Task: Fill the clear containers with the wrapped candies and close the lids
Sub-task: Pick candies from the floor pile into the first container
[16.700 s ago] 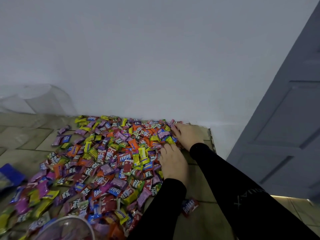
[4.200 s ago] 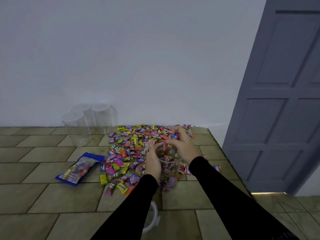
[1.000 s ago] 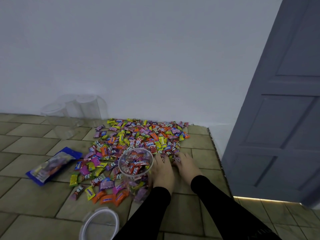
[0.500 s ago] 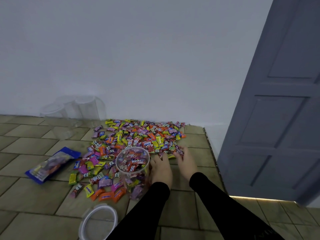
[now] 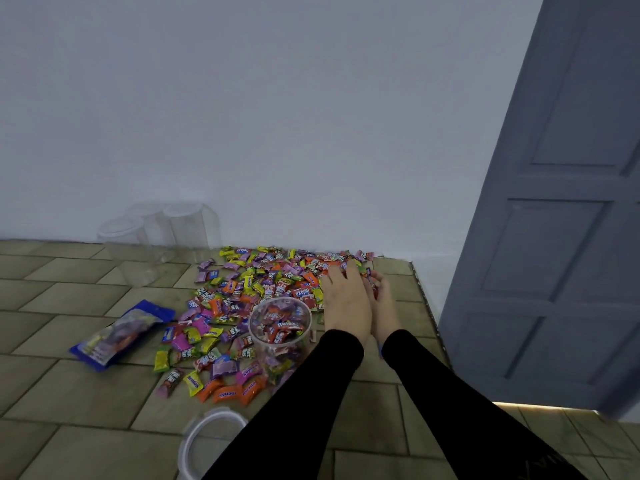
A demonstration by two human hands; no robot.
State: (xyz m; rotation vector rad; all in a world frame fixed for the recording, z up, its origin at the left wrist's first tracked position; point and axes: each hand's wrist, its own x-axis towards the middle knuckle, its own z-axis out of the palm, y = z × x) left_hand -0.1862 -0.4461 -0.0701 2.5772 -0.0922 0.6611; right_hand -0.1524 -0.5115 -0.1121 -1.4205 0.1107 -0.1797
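The right hand [image 5: 381, 299] is largely hidden behind the left hand [image 5: 344, 303], so only its thumb side and a few fingertips show at the near right edge of the wide spread of wrapped candies [image 5: 263, 289]; its fingers look curled in among some wrappers, but whether it grips any I cannot tell. The left hand lies palm down with fingers straight and slightly spread, resting on the candies at about 1 o'clock from the open clear round plastic container [image 5: 280, 332]. That container stands upright on the tan tiled floor [image 5: 69, 386] at the near edge of the spread, filled nearly to its rim, and a red wrapper inside it reads "Relaxa". Loose wrappers at its 7 o'clock read "mentos", upside down, and a red one at 12 o'clock reads "Relaxa" reversed; most other print is too small to read. A white-rimmed round lid [image 5: 207, 441] lies at 7 o'clock, its near part cut off by the bottom edge and a black sleeve [image 5: 298, 407]. A flattened blue candy bag [image 5: 121, 336] lies at 9 o'clock, its label illegible. Three empty clear containers [image 5: 156, 233] stand against the white wall at 11 o'clock, faint and hard to separate. A grey panelled door [image 5: 554, 237] is cropped at the right.
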